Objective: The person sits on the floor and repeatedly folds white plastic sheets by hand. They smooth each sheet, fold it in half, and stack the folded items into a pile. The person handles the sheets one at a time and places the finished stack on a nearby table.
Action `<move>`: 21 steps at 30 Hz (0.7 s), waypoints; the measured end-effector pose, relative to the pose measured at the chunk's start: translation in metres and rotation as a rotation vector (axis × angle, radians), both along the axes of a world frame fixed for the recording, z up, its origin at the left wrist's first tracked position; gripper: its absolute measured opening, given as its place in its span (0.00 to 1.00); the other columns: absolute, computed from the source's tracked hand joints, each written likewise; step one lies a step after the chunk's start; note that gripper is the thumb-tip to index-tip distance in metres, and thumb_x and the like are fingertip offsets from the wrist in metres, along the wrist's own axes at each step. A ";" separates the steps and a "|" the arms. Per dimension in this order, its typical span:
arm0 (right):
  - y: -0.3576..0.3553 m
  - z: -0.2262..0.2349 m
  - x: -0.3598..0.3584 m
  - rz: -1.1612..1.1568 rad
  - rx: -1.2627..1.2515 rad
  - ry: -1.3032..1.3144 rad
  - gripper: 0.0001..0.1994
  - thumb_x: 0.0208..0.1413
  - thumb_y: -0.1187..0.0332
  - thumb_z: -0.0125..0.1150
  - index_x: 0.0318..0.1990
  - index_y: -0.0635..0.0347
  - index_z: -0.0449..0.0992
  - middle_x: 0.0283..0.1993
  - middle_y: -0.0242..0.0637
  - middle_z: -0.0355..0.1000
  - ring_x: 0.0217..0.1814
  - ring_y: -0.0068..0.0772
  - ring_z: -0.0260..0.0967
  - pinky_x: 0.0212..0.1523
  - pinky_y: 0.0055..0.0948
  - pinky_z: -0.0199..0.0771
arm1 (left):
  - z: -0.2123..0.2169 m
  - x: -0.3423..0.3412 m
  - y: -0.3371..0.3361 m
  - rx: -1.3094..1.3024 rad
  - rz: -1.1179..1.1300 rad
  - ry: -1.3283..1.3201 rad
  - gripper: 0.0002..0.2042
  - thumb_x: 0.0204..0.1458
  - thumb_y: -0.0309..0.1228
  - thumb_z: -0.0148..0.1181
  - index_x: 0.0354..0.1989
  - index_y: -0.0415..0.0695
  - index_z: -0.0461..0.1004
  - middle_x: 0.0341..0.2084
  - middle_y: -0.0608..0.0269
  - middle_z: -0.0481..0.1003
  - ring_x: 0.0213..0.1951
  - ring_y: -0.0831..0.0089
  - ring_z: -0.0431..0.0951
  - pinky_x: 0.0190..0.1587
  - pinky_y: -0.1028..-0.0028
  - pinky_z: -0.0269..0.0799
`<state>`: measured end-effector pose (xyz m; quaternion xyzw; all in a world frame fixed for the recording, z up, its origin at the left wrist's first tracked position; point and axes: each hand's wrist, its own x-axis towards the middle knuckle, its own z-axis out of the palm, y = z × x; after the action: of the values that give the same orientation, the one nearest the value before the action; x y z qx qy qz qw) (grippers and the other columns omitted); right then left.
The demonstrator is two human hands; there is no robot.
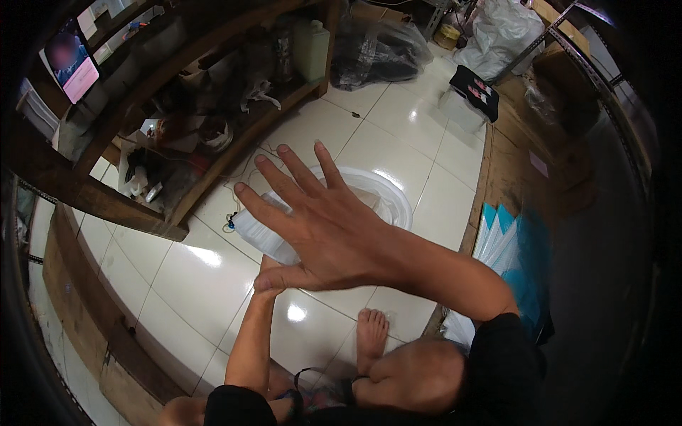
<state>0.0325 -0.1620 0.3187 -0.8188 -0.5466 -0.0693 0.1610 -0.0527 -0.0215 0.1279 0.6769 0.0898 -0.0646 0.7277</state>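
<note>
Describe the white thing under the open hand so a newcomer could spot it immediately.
Start at the glossy white tiled floor in front of the wooden shelf unit. Just beyond the spread right hand lies a translucent white plastic bag. Its rolled, ring-shaped rim sets it apart from the dark bags by the far wall.

One view only, from a camera worn on the head, looking steeply down at the white tiled floor (pixel 398 142) in front of the seated person. It sits close to the hands: the right hand (pixel 320 227) fills the middle of the frame, its forearm entering from the lower right, and the knee (pixel 419 373) and bare foot (pixel 371 334) lie at the near edge. The fisheye bends the wooden shelf (pixel 213 153) at far left and darkens the rim. No second view shares the scene.
</note>
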 end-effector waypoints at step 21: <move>0.006 0.007 -0.013 0.034 -0.054 0.113 0.51 0.42 0.26 0.48 0.68 0.53 0.52 0.71 0.60 0.37 0.73 0.68 0.27 0.65 0.70 0.25 | 0.022 0.009 -0.004 -0.050 -0.046 -0.092 0.29 0.37 0.33 0.71 0.51 0.40 0.69 0.44 0.59 0.72 0.47 0.66 0.72 0.47 0.68 0.70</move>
<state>0.0196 -0.1565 0.3256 -0.8160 -0.5523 -0.0055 0.1706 -0.0433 -0.0256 0.1495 0.6628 0.0392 -0.0524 0.7459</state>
